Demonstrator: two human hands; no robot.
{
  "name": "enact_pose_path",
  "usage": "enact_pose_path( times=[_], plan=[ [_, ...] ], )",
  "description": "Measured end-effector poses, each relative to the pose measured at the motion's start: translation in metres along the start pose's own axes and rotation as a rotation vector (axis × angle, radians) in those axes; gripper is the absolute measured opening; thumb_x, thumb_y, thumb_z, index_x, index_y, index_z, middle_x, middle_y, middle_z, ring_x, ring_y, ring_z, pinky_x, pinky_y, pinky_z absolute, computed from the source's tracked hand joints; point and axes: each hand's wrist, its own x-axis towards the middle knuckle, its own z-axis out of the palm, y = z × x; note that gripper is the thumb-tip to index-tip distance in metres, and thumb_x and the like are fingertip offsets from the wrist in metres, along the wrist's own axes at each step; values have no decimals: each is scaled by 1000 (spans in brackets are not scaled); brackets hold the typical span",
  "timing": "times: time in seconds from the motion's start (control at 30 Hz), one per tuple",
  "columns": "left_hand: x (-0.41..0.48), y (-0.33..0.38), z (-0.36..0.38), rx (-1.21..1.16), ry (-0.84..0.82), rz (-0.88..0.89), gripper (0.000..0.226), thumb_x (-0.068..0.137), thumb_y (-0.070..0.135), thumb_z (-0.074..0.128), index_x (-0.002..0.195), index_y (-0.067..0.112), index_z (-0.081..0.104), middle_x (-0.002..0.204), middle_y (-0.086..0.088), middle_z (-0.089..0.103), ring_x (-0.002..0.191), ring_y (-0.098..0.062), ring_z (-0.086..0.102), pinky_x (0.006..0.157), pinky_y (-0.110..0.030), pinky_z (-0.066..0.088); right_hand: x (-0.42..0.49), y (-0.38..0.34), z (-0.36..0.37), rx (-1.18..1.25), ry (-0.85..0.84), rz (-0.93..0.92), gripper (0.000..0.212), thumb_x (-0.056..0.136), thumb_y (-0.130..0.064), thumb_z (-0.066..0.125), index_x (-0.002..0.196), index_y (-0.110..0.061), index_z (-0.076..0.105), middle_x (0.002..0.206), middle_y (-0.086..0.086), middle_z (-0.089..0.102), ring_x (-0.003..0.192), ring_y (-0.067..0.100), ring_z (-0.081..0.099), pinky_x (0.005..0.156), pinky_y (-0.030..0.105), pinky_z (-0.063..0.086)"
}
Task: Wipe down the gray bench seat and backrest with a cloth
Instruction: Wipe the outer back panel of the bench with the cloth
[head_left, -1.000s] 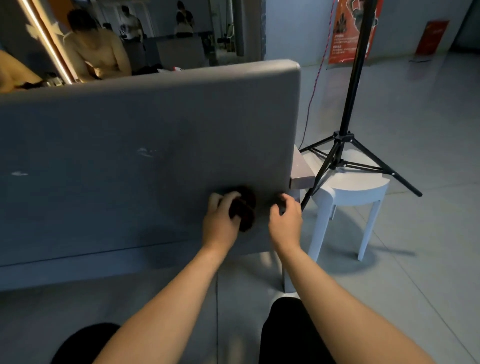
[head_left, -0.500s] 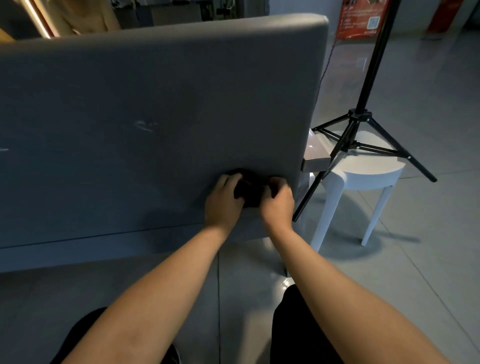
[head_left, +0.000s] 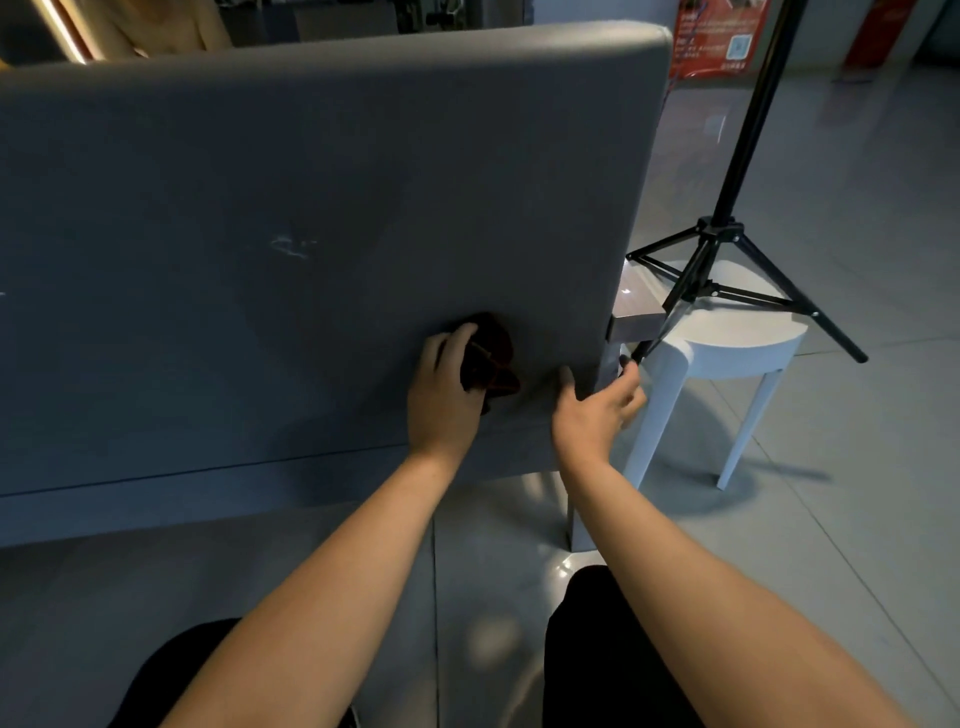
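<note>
Right hand (head_left: 597, 410) has left the cloth (head_left: 491, 358), now grips backrest (head_left: 311, 182) edge.

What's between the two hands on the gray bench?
In the head view, the dark cloth pokes out from the left hand, pressed on the backrest. Past it, only bare backrest reaches the right hand, which grips its edge.

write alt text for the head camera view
A person's left hand holds a dark cloth against the gray backrest while the right hand grips its right edge. A white stool and black tripod stand beyond that edge.
</note>
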Motion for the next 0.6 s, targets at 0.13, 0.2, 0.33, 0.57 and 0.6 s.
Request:
enact_pose_path(
  times=[0.13, 0.2, 0.33, 0.57, 0.6],
  plan=[
    [-3, -8, 27, 60, -96, -16, 59, 82, 5, 72, 137, 18, 58, 133, -5, 58, 118, -25, 58, 95, -39, 52, 13, 5, 8, -42, -114, 41, 58, 102, -33, 59, 149, -10, 35, 144, 16, 48, 131, 34, 48, 107, 42, 43],
    [-14, -10, 38, 122, -183, -8, 59, 79, 5, 73, 135, 17, 61, 131, -6, 59, 116, -30, 60, 89, -45, 55, 12, 7, 12, -43, -141, 71, 61, 101, -34, 60, 150, -9, 32, 144, 17, 46, 129, 35, 48, 104, 40, 43],
    [-16, -13, 36, 146, -246, 3, 54, 82, 8, 71, 135, 17, 62, 132, -6, 58, 117, -29, 60, 90, -44, 53, 7, 9, 14, -29, -142, 46, 70, 101, -28, 60, 157, -14, 21, 149, 16, 41, 133, 33, 45, 101, 33, 38],
    [-22, -13, 8, 105, -271, -17, 50, 87, 6, 67, 133, 22, 60, 127, 1, 52, 112, -22, 58, 90, -41, 53, 0, 8, 5, -5, -191, 42, 74, 102, -22, 57, 161, -19, 13, 155, 14, 34, 141, 32, 37, 112, 34, 32],
    [-18, -14, 3, 88, -206, -8, 53, 86, 3, 66, 134, 23, 60, 126, 1, 52, 111, -20, 57, 90, -37, 52, 0, 9, 5, -3, -196, 41, 75, 102, -22, 57, 161, -19, 10, 157, 14, 32, 143, 31, 35, 112, 32, 30]
  ],
)
